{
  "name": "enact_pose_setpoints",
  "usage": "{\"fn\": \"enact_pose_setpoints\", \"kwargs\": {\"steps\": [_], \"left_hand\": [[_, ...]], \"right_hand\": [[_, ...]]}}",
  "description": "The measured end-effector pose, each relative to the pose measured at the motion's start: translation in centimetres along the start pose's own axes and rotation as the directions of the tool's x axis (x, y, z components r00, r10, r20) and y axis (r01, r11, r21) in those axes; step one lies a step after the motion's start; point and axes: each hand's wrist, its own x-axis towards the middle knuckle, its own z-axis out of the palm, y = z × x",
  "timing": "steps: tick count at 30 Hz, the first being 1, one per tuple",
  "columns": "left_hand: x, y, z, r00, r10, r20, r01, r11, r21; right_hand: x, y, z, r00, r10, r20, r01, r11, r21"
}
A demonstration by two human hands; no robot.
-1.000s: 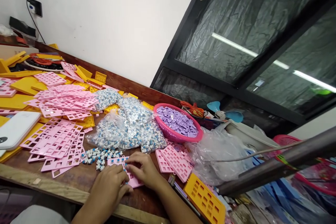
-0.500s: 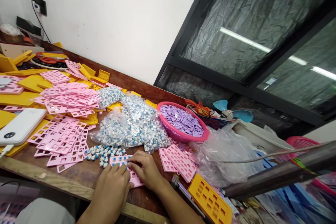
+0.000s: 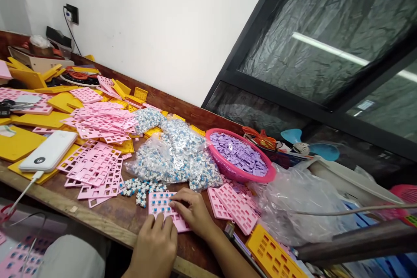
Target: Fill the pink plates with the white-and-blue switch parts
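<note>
A pink plate with square holes (image 3: 180, 225) lies on the table before me. Rows of blue-and-white key switches (image 3: 160, 202) sit in its upper left part. My left hand (image 3: 157, 241) is at the plate's near edge, its bent fingers close together and its thumb mostly hidden. My right hand (image 3: 192, 210) reaches over the plate's right side, thumb and forefinger closed above the switches. Whatever is between those fingertips is too small to make out. Just beyond the plate's left corner is a loose pile of switches (image 3: 138, 187).
Clear bags of switches (image 3: 176, 156) lie behind the pile. Right of them stands a pink basket (image 3: 213, 156) of purple pieces. Stacked pink plates (image 3: 97, 169) and a white power bank (image 3: 48, 151) lie left. A yellow plate (image 3: 273, 254) and plastic bag (image 3: 293, 204) are right.
The view has shifted left, so the table appears further right. My left hand has drawn back toward the plate's near edge, uncovering more switches. My right hand stays over the plate.
</note>
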Motion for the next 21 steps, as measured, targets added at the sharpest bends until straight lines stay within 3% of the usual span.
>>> {"fn": "enact_pose_setpoints", "kwargs": {"steps": [4, 7, 9, 11, 13, 16, 18, 21], "left_hand": [[-0.9, 0.9, 0.6, 0.997, 0.068, -0.038, -0.066, 0.997, 0.031], [0.1, -0.2, -0.9, 0.998, 0.061, -0.031, -0.062, 0.996, -0.066], [1.0, -2.4, -2.7, 0.999, 0.017, -0.030, -0.022, 0.983, -0.185], [1.7, -5.5, -4.7, 0.994, -0.113, -0.016, 0.105, 0.961, -0.255], [1.8, -9.1, -6.2, 0.963, -0.268, -0.026, 0.259, 0.947, -0.189], [1.2, -13.4, -7.0, 0.910, -0.409, 0.063, 0.412, 0.910, -0.048], [0.8, -14.7, -6.9, 0.891, -0.429, 0.145, 0.434, 0.901, 0.001], [0.8, -14.6, -6.6, 0.878, -0.424, 0.223, 0.429, 0.903, 0.026]], "right_hand": [[0.2, -0.2, -0.1, 1.000, 0.007, -0.002, -0.007, 1.000, 0.028], [0.2, -0.1, -0.1, 1.000, 0.007, 0.016, -0.007, 1.000, 0.007], [0.1, 0.0, -0.1, 0.999, 0.008, 0.038, -0.007, 1.000, -0.021], [0.1, 0.0, 0.0, 0.998, 0.000, 0.055, 0.002, 0.999, -0.053], [0.1, 0.0, 0.0, 0.998, -0.008, 0.069, 0.013, 0.996, -0.084], [0.2, -0.2, 0.0, 0.997, 0.005, 0.080, 0.004, 0.994, -0.111], [0.2, -0.3, -0.1, 0.995, 0.022, 0.093, -0.012, 0.993, -0.116], [0.1, -0.6, -0.4, 0.998, 0.016, 0.063, -0.009, 0.993, -0.119]]}}
